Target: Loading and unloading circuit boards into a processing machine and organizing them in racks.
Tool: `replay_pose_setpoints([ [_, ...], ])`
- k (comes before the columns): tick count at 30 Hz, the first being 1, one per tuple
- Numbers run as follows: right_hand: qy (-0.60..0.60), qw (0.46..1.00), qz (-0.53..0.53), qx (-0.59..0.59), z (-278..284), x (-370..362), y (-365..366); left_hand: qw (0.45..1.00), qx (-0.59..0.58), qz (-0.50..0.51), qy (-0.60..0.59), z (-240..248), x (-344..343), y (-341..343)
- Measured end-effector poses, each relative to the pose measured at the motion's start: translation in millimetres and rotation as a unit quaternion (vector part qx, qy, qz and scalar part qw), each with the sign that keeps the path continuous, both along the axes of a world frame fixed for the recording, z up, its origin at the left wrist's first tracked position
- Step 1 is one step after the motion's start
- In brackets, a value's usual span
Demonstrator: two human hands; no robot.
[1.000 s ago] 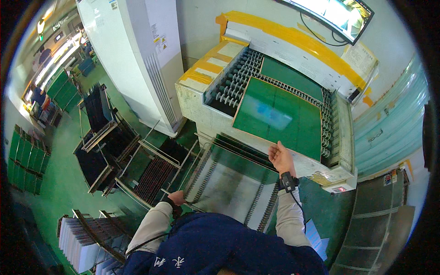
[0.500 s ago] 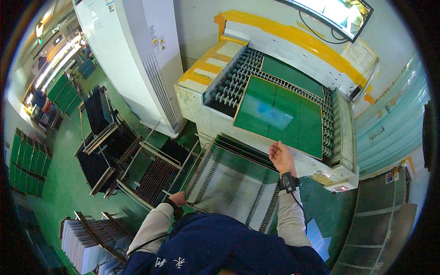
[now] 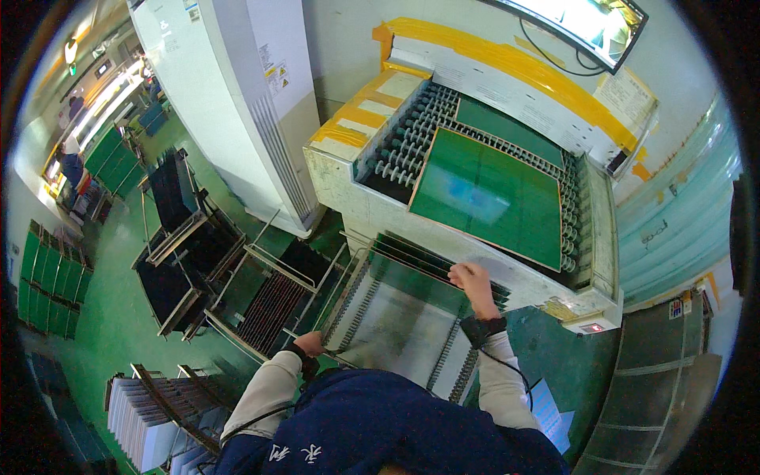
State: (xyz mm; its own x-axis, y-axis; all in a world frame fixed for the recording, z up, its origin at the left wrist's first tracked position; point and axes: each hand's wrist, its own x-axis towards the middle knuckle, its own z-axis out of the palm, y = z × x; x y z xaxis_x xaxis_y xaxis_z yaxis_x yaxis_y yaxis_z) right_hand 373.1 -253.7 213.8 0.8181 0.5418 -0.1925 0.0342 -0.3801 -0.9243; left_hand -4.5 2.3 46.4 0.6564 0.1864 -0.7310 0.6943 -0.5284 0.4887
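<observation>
My left hand (image 3: pixel 310 343) is closed at the near left edge of a slotted rack (image 3: pixel 366 297), seemingly gripping it. Several thin dark panels (image 3: pixel 416 263) stand in the rack's far end, and toothed strips run along its sides. Over the far right of these panels is my right hand (image 3: pixel 473 283), its fingers curled together; whether they pinch a panel edge is hidden. Beyond it, a glossy green panel (image 3: pixel 491 198) with a copper-coloured rim lies on the rollers (image 3: pixel 396 162) of a conveyor machine. A second green panel (image 3: pixel 507 131) lies farther in, partly under the cover.
Racks with dark panels (image 3: pixel 269 313) stand left of me, beside a tall white cabinet (image 3: pixel 237 103). White sheets (image 3: pixel 142 419) fill a rack at the lower left. A monitor (image 3: pixel 590 28) hangs above the machine; a clear strip curtain (image 3: pixel 673 206) hangs at right.
My right hand has moved left and nearer, from beside the green panel's front edge to the panels in the rack, and its fingers have curled. My left hand stays put.
</observation>
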Motion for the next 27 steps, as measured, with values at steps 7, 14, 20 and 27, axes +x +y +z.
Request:
replay_pose_setpoints([
  [7,-0.332,0.927,0.069,-0.162,-24,-34,-1,0.998,0.059,-0.018,0.01,11,2,-2],
  [14,-0.384,0.903,0.07,-0.178,-31,-36,-3,0.998,0.047,-0.037,0.009,9,4,-2],
  [20,-0.412,0.885,0.094,-0.198,-34,-40,2,0.998,0.046,-0.023,0.024,-2,1,-1],
  [27,-0.364,0.907,0.091,-0.193,-43,-41,2,0.997,0.075,-0.002,0.013,7,4,-7],
])
